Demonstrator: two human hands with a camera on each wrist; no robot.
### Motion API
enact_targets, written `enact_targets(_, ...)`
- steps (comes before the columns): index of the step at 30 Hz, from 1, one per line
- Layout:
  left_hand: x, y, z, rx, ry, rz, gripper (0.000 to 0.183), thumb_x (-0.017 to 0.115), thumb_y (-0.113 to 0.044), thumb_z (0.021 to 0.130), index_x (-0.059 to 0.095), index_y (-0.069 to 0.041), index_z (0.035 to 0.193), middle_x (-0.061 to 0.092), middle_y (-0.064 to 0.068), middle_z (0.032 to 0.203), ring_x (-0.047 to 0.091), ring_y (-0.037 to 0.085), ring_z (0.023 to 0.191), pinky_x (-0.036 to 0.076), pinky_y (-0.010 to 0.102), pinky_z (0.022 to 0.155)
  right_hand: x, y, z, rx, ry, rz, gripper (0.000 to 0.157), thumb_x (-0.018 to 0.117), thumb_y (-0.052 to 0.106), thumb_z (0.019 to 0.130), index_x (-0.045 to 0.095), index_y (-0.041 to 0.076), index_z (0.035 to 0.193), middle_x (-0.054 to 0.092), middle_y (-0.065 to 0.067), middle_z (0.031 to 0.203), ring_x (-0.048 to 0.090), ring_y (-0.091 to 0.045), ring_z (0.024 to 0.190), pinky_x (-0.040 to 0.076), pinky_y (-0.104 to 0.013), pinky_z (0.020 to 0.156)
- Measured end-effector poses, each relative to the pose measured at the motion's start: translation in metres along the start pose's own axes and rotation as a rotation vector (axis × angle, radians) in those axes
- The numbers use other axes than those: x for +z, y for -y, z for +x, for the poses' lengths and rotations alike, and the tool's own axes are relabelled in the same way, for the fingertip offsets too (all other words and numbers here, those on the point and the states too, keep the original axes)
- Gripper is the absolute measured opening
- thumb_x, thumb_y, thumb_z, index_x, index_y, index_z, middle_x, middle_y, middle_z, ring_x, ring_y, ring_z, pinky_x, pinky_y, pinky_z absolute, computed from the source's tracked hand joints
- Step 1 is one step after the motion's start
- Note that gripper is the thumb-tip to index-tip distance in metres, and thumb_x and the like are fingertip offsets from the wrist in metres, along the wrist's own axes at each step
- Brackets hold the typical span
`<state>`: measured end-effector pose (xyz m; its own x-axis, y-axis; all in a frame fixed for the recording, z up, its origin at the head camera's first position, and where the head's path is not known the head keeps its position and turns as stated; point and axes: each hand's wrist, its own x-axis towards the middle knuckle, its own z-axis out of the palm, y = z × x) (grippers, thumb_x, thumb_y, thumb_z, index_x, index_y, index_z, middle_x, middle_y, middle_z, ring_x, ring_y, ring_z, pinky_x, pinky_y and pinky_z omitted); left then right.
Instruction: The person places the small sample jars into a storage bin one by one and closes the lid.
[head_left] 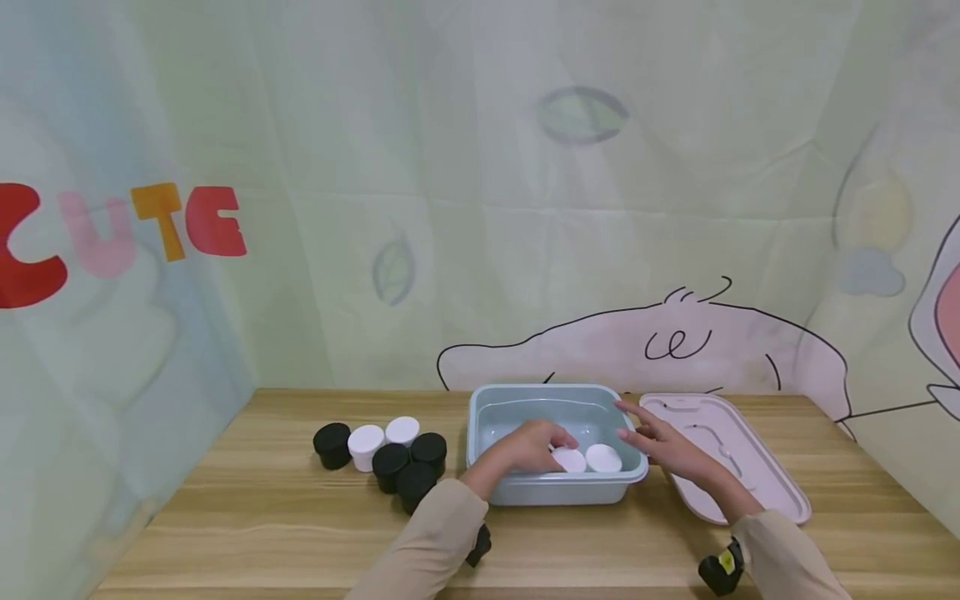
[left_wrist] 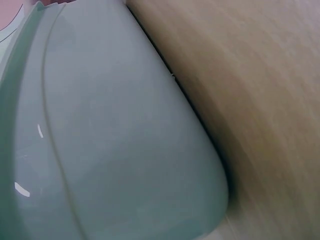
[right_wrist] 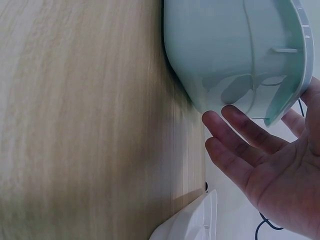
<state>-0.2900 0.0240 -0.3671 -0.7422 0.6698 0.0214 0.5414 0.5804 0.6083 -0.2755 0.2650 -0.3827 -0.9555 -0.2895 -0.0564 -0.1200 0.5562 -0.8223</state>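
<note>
I see the left hand (head_left: 528, 446) down inside the blue-green tub (head_left: 555, 492), fingers bent around the nearer-left white jar (head_left: 570, 461). It touches that jar, but I can't tell if the fingers grip it or just rest on it: the back of the hand hides the contact, and my left wrist view shows only the tub's outside wall and the wooden table (head_left: 247, 517). A second white jar (head_left: 603, 458) stands right beside the first, both along the tub's front side, tops facing up.

Right hand (head_left: 656, 442) is at the tub's right rim. Fingers are spread and loosely extended, grasping nothing; my right wrist view shows the palm and three fingertips by the tub's outside wall, one digit at the rim.

Left of the tub, on the table, I count a cluster: four black jars (head_left: 332, 446) and two white jars (head_left: 366, 448), all upright. One black jar is at the far left of the group, next to a white one; the other three sit together on the tub side.

Pale pink lid (head_left: 738, 442) lies to the right of the tub, partly under the right forearm from my head view. Sleeves (head_left: 431, 533) are beige. Printed backdrop (head_left: 337, 167) behind, letters "CUTE" at left.
</note>
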Motion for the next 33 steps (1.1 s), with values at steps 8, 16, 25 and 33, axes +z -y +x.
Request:
enact_targets(8, -0.008, -0.003, -0.004, -0.058, 0.004, -0.024, 0.039, 0.073, -0.008, 0.075, 0.063, -0.003, 0.111, 0.065, 0.011, 0.104, 0.06, 0.021, 0.1, 0.045, 0.024, 0.083, 0.0, 0.001, 0.001, -0.002, 0.003, 0.006, 0.061, 0.048, 0.035, 0.093, 0.022, 0.014, 0.144, 0.03, -0.035, 0.135, 0.04, -0.045, 0.119, 0.046, -0.048, 0.086)
enact_targets(16, -0.029, -0.004, -0.024, -0.077, -0.057, -0.126, 0.044, 0.074, -0.01, 0.074, 0.06, -0.001, 0.115, 0.061, 0.013, 0.106, 0.059, 0.025, 0.097, 0.048, 0.029, 0.08, 0.0, 0.001, 0.0, 0.001, -0.003, -0.005, 0.061, 0.049, 0.036, 0.093, 0.022, 0.014, 0.144, 0.031, -0.036, 0.134, 0.04, -0.045, 0.119, 0.046, -0.048, 0.086)
enact_targets(25, -0.058, 0.013, -0.057, 0.016, -0.162, -0.227, 0.043, 0.071, -0.008, 0.077, 0.057, 0.002, 0.116, 0.059, 0.017, 0.113, 0.056, 0.034, 0.103, 0.047, 0.038, 0.086, 0.001, 0.0, 0.0, -0.008, -0.001, -0.004, 0.061, 0.048, 0.036, 0.093, 0.022, 0.014, 0.144, 0.032, -0.035, 0.133, 0.041, -0.044, 0.118, 0.045, -0.049, 0.086)
enact_targets(33, -0.08, 0.032, -0.088, -0.057, -0.301, -0.246, 0.043, 0.07, -0.013, 0.078, 0.057, 0.001, 0.117, 0.059, 0.017, 0.112, 0.055, 0.032, 0.105, 0.045, 0.043, 0.089, 0.0, 0.0, 0.0, -0.011, -0.005, -0.008, 0.062, 0.048, 0.035, 0.093, 0.022, 0.013, 0.144, 0.032, -0.036, 0.133, 0.041, -0.045, 0.118, 0.045, -0.049, 0.086)
